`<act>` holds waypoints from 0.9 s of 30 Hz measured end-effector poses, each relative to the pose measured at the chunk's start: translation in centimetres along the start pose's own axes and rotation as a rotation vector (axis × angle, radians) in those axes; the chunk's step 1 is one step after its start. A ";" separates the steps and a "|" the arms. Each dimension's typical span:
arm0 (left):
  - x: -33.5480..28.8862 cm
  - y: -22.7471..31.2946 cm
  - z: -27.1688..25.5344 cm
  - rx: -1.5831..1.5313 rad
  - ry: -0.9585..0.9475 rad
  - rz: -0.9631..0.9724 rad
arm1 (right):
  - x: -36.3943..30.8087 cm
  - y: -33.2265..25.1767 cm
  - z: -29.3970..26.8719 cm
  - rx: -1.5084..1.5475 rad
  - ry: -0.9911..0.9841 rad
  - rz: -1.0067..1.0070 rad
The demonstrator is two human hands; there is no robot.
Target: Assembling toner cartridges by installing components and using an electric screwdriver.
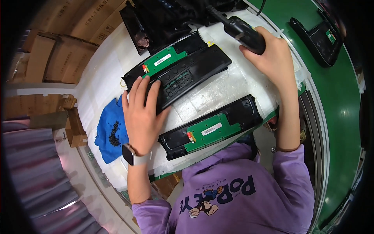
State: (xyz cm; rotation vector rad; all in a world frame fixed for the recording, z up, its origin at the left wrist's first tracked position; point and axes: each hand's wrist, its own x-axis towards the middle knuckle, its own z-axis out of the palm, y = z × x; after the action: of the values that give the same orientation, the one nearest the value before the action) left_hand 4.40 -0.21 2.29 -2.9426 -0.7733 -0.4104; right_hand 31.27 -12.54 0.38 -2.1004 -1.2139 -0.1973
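My left hand (141,121), with a watch (127,154) on its wrist, grips the left end of a black keypad panel (202,68). Its fingers lie over the panel and the thumb is at the near edge. The panel lies at a slant, partly over a black housing with a green circuit board (165,58). In my right hand (272,56) is a black corded electric screwdriver (245,35), raised at the upper right beyond the panel; its tip is not distinguishable. A second black housing (247,113) with a green board lies nearer to me.
A blue cloth (107,119) with a pile of small black screws (114,134) lies left of my left hand. More black housings (163,15) crowd the far edge. Another black casing (317,41) rests on the green surface (343,101) at right. Cardboard boxes (70,58) stand at left.
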 end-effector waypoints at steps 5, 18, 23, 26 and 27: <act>-3.2 3.3 -0.9 -0.382 -0.145 0.295 | -0.1 0.0 1.3 -0.107 -0.012 0.010; -4.3 2.5 2.5 -0.250 0.026 0.185 | 0.0 -1.3 2.1 -0.194 -0.087 0.055; -5.3 2.1 1.4 -0.286 0.182 0.248 | -0.1 -2.0 1.6 -0.164 -0.080 0.058; -6.5 -0.4 0.5 -0.333 0.329 0.143 | -0.1 -0.7 1.5 -0.149 -0.020 0.038; -6.9 -1.8 0.4 -0.353 0.396 0.071 | -0.1 -0.7 1.2 -0.142 -0.014 0.023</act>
State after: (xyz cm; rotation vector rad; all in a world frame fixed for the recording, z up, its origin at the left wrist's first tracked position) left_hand -2.14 -1.83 0.05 -3.0202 -0.5919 -1.1872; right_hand 30.42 -11.66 -0.23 -2.2395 -1.2150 -0.2659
